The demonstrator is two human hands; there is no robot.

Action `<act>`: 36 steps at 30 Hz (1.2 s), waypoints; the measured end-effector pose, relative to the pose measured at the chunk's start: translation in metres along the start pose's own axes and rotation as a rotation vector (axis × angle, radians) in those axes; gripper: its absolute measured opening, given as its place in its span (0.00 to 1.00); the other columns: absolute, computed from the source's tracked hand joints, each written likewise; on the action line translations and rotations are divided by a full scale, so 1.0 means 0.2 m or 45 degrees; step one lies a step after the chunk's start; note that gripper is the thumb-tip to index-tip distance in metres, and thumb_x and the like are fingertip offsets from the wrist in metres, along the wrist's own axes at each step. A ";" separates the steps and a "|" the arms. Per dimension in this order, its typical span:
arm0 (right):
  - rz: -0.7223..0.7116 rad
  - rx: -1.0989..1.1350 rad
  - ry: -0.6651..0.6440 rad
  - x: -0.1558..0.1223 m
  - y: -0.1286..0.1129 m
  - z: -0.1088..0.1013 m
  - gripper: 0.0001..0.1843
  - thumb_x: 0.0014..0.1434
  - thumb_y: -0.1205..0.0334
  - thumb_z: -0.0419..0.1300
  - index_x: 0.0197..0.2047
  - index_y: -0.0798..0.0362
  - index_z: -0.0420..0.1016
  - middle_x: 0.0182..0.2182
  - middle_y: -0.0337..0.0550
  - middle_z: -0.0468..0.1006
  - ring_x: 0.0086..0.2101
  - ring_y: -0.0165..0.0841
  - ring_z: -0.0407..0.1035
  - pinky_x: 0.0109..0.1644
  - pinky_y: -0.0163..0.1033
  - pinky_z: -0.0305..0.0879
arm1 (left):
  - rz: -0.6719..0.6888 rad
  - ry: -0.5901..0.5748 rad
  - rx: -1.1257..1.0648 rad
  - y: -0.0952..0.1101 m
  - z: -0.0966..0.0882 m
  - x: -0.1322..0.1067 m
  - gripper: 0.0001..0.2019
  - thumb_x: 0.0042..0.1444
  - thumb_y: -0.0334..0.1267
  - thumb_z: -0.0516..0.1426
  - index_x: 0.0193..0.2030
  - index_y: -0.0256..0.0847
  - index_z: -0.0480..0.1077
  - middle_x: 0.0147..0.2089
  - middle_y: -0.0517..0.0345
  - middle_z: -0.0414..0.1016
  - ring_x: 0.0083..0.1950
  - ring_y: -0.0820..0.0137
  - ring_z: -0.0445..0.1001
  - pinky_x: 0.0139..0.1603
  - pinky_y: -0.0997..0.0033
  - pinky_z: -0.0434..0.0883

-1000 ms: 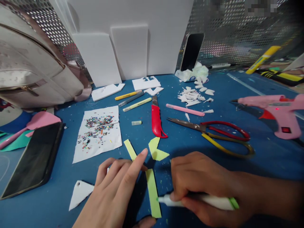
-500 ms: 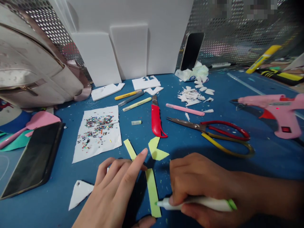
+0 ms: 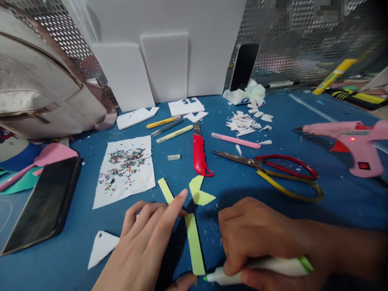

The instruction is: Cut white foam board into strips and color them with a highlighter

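Observation:
My left hand (image 3: 148,246) lies flat on the blue table with its fingers stretched out, pinning down a light green foam strip (image 3: 194,244). A forefinger reaches up to a second strip (image 3: 165,190). My right hand (image 3: 260,238) is closed round a white marker with a green tip and cap (image 3: 260,270). The tip rests at the near end of the strip. A green foam scrap (image 3: 199,190) lies just beyond the hands.
Red utility knife (image 3: 199,151), red and yellow scissors (image 3: 273,171) and a pink glue gun (image 3: 351,143) lie beyond the hands. White paper with glitter (image 3: 125,171), a phone (image 3: 42,204), a white foam triangle (image 3: 101,246), pens and white foam scraps surround them.
My right hand has slid the marker toward me, from the strip's side to its near end. The left hand has stayed put.

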State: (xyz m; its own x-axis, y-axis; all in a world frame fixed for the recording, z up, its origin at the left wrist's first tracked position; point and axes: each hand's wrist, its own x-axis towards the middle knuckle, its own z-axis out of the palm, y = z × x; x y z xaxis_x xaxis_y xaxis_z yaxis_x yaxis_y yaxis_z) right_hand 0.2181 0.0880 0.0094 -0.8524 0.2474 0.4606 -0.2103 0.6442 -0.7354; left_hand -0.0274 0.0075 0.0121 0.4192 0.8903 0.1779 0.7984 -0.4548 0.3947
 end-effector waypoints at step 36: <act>0.230 -0.167 0.036 0.00 -0.05 -0.03 0.07 0.61 0.71 0.50 0.36 0.53 0.67 0.26 0.39 0.72 0.28 0.30 0.65 0.35 0.36 0.60 | 0.034 -0.032 -0.032 0.00 0.00 -0.01 0.40 0.63 0.47 0.58 0.75 0.44 0.39 0.55 0.55 0.74 0.52 0.62 0.69 0.59 0.60 0.60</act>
State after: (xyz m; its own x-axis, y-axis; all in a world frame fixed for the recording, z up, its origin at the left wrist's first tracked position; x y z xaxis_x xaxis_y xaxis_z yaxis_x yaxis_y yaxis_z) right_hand 0.2230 0.0865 0.0207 -0.8564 0.3864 0.3426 0.0102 0.6760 -0.7368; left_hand -0.0283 0.0050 0.0128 0.4512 0.8768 0.1661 0.7757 -0.4774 0.4127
